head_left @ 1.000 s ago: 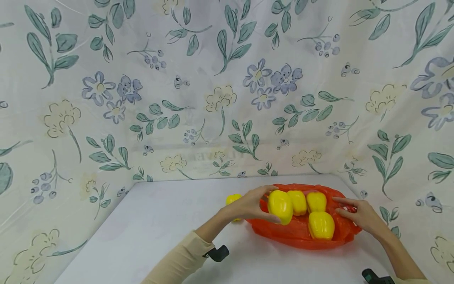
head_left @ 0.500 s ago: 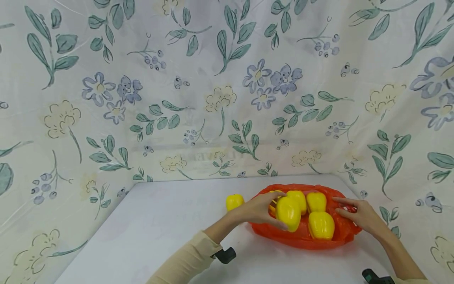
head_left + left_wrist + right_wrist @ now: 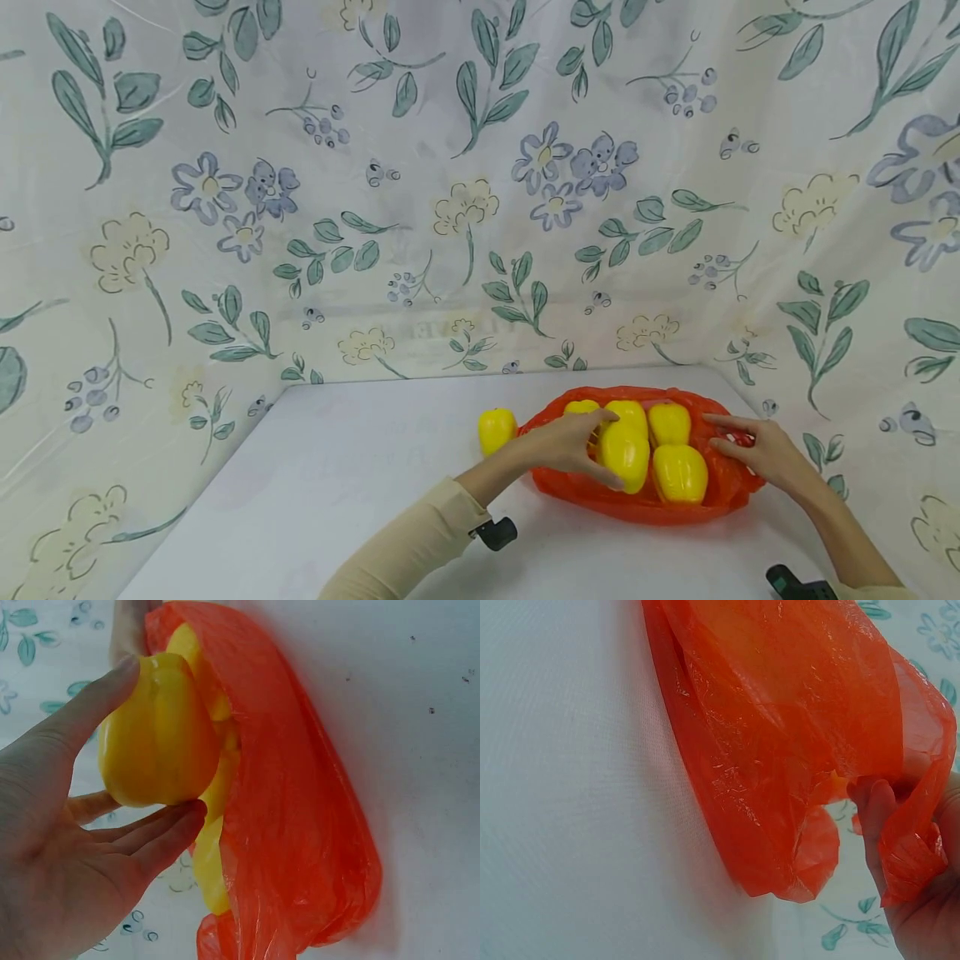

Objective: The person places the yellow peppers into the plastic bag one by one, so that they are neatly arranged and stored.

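Observation:
My left hand (image 3: 573, 443) grips a yellow bell pepper (image 3: 159, 735) between thumb and fingers, over the open red plastic bag (image 3: 630, 507). Inside the bag sit several more yellow peppers, among them a front one (image 3: 679, 475) and one behind it (image 3: 670, 423). The held pepper overlaps a neighbouring pepper (image 3: 628, 410) in the head view. At the bag's right end my right hand (image 3: 765, 454) holds the bag's edge; in the right wrist view, crumpled red plastic (image 3: 911, 862) passes over its fingers.
One yellow bell pepper (image 3: 497, 429) stands on the white table (image 3: 360, 467), left of the bag. A flowered curtain (image 3: 450, 208) hangs behind the table and along its right side.
My left hand has moved right and slightly down with the pepper, farther over the bag. More of the peppers behind it now show. The right hand has stayed at the bag's edge.

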`<action>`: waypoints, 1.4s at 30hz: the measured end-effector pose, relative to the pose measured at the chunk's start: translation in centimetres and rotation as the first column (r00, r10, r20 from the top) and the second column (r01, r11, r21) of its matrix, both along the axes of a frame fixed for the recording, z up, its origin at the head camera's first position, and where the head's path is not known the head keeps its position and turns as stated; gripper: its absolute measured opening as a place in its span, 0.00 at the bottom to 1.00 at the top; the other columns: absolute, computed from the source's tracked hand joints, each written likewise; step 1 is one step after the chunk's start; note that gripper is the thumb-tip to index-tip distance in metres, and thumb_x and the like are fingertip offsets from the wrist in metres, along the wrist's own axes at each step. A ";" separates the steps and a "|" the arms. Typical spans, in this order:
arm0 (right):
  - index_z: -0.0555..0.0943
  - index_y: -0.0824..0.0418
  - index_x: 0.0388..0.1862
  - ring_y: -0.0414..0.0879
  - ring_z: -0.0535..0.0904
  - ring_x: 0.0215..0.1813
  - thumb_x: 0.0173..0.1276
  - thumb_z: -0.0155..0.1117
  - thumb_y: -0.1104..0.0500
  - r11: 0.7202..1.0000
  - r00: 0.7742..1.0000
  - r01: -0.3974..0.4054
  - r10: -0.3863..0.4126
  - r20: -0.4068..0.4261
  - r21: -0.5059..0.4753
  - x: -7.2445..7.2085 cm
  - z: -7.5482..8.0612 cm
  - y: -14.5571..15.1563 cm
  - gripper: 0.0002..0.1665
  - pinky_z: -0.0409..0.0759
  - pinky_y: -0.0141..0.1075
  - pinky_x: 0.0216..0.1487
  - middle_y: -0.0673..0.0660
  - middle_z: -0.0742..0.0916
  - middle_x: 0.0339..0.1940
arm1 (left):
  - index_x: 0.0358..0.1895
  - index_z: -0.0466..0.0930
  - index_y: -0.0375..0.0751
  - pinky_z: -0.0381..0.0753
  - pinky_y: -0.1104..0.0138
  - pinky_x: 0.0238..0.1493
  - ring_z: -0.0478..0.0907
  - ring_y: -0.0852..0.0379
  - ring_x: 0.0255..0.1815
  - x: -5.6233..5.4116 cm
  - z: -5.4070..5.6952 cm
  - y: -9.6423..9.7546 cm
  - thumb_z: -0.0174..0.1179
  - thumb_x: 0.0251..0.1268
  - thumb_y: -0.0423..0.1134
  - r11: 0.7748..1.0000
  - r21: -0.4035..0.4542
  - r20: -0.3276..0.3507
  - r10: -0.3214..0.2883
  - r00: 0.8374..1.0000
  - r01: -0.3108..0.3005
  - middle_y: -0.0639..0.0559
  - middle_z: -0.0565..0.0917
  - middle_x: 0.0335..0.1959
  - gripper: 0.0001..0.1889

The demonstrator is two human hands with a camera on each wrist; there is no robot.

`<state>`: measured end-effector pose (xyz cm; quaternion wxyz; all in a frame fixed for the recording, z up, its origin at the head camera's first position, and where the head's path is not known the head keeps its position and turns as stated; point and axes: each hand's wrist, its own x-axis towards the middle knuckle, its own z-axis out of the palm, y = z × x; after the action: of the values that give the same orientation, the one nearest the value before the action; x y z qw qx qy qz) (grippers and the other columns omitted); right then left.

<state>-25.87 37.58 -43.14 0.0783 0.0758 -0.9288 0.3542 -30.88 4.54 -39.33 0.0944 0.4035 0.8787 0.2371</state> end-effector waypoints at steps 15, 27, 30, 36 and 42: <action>0.73 0.64 0.68 0.49 0.80 0.45 0.70 0.62 0.48 1.000 0.999 0.003 -0.003 0.035 0.009 -0.2 -0.2 0.2 0.32 0.86 0.33 0.34 0.78 0.76 0.62 | 0.70 0.62 0.63 0.82 0.69 0.51 0.70 0.65 0.58 0.0 -0.7 1.9 0.73 0.46 0.62 0.991 -0.113 0.018 0.081 0.997 -0.078 0.63 0.75 0.60 0.45; 0.73 0.64 0.68 0.52 0.81 0.48 0.71 0.62 0.49 1.000 0.999 -0.002 0.002 0.039 0.008 -0.1 0.1 0.1 0.32 0.87 0.34 0.35 0.79 0.75 0.62 | 0.70 0.62 0.62 0.81 0.66 0.55 0.72 0.64 0.54 0.4 -0.3 2.6 0.71 0.46 0.64 0.976 -0.193 -0.006 0.100 0.995 -0.099 0.63 0.77 0.58 0.45; 0.73 0.65 0.67 0.54 0.81 0.48 0.70 0.62 0.50 1.000 0.999 -0.003 0.002 0.032 0.004 0.0 0.1 0.1 0.31 0.87 0.35 0.35 0.79 0.75 0.62 | 0.70 0.62 0.61 0.81 0.67 0.54 0.72 0.65 0.53 0.5 -0.2 2.7 0.71 0.47 0.64 0.973 -0.205 -0.009 0.103 0.995 -0.102 0.63 0.77 0.58 0.45; 0.74 0.65 0.66 0.58 0.80 0.51 0.70 0.63 0.51 1.000 1.000 -0.005 0.005 0.025 -0.010 0.1 0.2 0.0 0.30 0.87 0.35 0.36 0.78 0.75 0.62 | 0.71 0.61 0.61 0.81 0.66 0.55 0.72 0.63 0.52 0.5 -0.6 2.9 0.71 0.46 0.65 0.968 -0.218 -0.012 0.124 0.992 -0.124 0.61 0.76 0.58 0.46; 0.75 0.64 0.66 0.60 0.79 0.52 0.70 0.63 0.51 1.000 1.000 -0.002 0.002 0.018 -0.003 0.0 0.1 0.1 0.30 0.87 0.36 0.37 0.78 0.76 0.62 | 0.70 0.60 0.62 0.81 0.66 0.52 0.71 0.62 0.52 0.4 -1.4 3.0 0.71 0.46 0.64 0.962 -0.227 -0.016 0.150 0.989 -0.149 0.60 0.76 0.55 0.45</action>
<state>-25.85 37.63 -43.00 0.0696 0.0732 -0.9288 0.3565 -30.52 7.59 -40.71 0.1224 0.3224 0.9279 0.1414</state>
